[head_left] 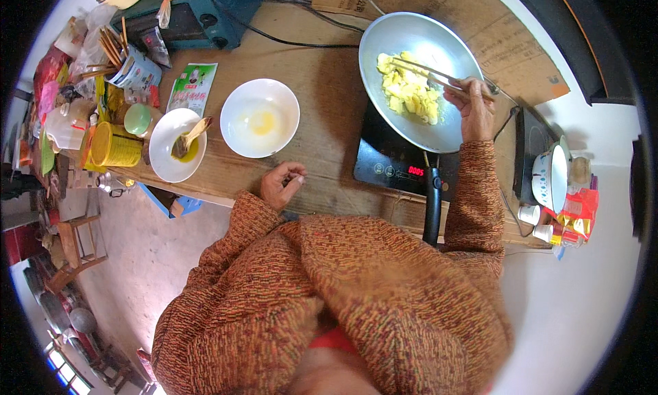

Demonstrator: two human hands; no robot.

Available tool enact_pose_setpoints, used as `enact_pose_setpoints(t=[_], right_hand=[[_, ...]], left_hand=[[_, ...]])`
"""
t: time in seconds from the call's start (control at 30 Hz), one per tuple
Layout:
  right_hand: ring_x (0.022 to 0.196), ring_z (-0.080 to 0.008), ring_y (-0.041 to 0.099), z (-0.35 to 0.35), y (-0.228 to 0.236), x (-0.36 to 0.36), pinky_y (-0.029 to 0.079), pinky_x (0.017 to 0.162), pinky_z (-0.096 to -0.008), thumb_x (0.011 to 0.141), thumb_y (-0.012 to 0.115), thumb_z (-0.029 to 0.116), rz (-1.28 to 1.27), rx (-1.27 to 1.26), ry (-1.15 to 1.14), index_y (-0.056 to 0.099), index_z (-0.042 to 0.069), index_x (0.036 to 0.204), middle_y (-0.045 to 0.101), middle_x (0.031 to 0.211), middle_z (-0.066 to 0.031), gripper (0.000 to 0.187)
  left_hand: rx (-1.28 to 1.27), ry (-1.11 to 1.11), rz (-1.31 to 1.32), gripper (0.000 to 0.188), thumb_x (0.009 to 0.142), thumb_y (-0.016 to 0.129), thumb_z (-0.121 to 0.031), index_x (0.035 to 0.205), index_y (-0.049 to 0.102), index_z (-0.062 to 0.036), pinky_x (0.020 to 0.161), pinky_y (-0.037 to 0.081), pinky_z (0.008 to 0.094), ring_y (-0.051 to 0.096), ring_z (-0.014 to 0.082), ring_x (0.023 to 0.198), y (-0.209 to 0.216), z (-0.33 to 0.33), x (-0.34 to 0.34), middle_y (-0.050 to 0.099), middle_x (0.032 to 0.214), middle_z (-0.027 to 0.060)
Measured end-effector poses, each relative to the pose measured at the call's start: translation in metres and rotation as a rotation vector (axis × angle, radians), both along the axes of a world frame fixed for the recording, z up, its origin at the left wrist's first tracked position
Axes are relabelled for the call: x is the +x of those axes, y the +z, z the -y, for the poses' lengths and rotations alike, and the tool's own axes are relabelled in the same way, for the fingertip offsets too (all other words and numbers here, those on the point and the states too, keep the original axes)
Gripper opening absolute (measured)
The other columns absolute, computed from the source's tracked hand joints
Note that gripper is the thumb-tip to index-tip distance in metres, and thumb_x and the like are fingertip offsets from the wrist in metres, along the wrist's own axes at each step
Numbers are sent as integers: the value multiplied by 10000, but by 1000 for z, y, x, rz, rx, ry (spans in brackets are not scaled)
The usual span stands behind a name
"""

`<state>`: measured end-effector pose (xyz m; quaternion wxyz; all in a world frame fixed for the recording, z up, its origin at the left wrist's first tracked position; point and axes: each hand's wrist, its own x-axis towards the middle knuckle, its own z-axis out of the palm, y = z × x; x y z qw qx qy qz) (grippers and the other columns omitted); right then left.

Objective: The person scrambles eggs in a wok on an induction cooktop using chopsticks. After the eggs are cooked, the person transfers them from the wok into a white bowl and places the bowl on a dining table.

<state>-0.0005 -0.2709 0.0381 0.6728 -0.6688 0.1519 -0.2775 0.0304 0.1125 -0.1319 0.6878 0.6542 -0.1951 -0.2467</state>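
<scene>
Two chopsticks (430, 70), gripped by right hand (475, 112), reach into one pan (404, 35); left hand (282, 185), half-curled, lies near two bowls (240, 105).

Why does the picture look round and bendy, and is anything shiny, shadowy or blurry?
In the head view, the fisheye lens makes the table look curved and leaves dark corners; in that head view, the pan shines, a shadow darkens the table left of it, and the red cloth near the bottom looks blurry.
</scene>
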Motion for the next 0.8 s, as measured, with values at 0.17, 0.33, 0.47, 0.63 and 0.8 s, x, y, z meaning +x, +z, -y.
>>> enact_pose_setpoints(t=[0.17,0.33,0.47,0.63,0.8], right_hand=[[772,-234,630,2,-4,-8,544,688,-319,902,501,264,-72,59,-29,534,18,873,605,928,-171,249],[756,-243,630,4,14,-39,547,678,-340,901,498,231,-31,-55,-162,528,9,877,609,906,-170,226],[752,-229,626,-14,35,-66,549,655,-342,910,490,243,-3,-73,-225,519,13,881,594,856,-133,234],[754,-227,622,-51,48,-96,546,644,-336,910,492,270,-100,-94,-370,511,22,863,572,865,-115,253],[784,-248,635,-79,42,-125,556,657,-336,916,477,255,-139,-78,-447,511,26,919,608,914,-157,232]], left_hand=[[18,-6,51,180,789,566,-35,967,575,-8,698,467,258,569,114,761,6,1,2,617,846,63],[19,0,141,182,783,579,-40,963,577,-15,668,471,253,570,104,730,3,0,4,623,829,58],[28,-31,169,164,776,585,-37,939,580,-22,632,466,249,558,102,685,15,-2,7,608,788,51],[27,-65,204,141,766,579,-32,907,575,-27,587,448,252,532,114,628,14,-2,6,560,716,53],[23,-44,269,133,756,577,-44,888,569,-26,585,446,261,534,136,631,21,3,5,552,725,77]])
